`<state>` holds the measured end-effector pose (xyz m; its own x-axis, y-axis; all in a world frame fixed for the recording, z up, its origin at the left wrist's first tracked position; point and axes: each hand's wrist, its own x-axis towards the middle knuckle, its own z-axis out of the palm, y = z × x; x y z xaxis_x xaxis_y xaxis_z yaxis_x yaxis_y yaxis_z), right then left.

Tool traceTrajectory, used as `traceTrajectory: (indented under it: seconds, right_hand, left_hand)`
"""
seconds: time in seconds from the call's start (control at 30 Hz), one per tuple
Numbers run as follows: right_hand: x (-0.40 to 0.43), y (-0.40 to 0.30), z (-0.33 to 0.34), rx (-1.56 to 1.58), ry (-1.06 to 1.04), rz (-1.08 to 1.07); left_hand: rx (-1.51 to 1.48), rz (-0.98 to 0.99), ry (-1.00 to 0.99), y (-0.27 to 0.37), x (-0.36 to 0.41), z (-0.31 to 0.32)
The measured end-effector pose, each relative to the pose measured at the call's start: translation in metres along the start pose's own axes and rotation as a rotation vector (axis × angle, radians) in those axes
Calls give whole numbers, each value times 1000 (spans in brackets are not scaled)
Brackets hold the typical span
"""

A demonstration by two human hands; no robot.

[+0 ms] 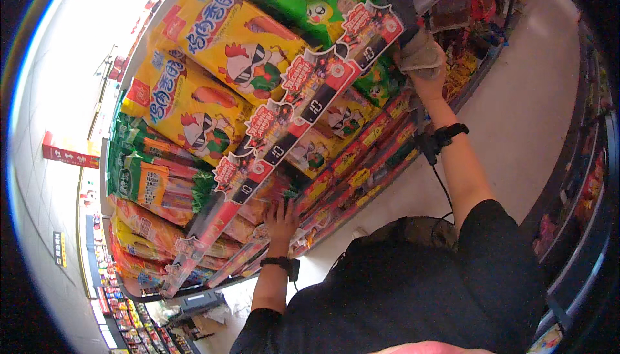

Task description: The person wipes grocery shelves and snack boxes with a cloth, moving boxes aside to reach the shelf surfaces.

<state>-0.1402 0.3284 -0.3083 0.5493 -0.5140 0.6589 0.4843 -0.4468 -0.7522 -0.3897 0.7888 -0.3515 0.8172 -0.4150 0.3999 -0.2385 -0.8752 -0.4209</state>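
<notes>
My right hand (430, 82) is shut on a folded grey-beige cloth (420, 54), close to the upper right end of the shelf's price rail (315, 104). Fingers spread, my left hand (281, 221) reaches to the packs below the lower part of that rail. Whether its fingertips press on a pack is hard to tell. Yellow sausage packs (252, 49) with a cartoon rooster lie on the shelf above the rail. Beside them are a green pack (310, 8) and green-and-orange sausage packs (155, 184).
Starburst-shaped promotional tags (269, 121) stick up along the rail. Lower shelves (358, 160) hold more packs. Pale floor (513, 88) runs between this rack and another shelf (591, 199) at right. A cable (441, 187) hangs from my right wrist strap (448, 136).
</notes>
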Motion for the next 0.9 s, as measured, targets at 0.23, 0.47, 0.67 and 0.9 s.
traceTrajectory:
  seconds: [0.23, 0.47, 0.67, 0.9]
  right_hand:
    - [-53, 45, -12, 205, -255, 291]
    - [-66, 139, -61, -429, -375, 170]
    - [-127, 10, -44, -83, -179, 358]
    - [-231, -116, 24, 702, -348, 1125]
  left_hand:
    - [41, 23, 66, -6, 10, -2]
    - [-12, 16, 69, 0, 18, 15]
    - [-84, -6, -16, -8, 4, 3]
    - [-101, 50, -51, -4, 12, -6]
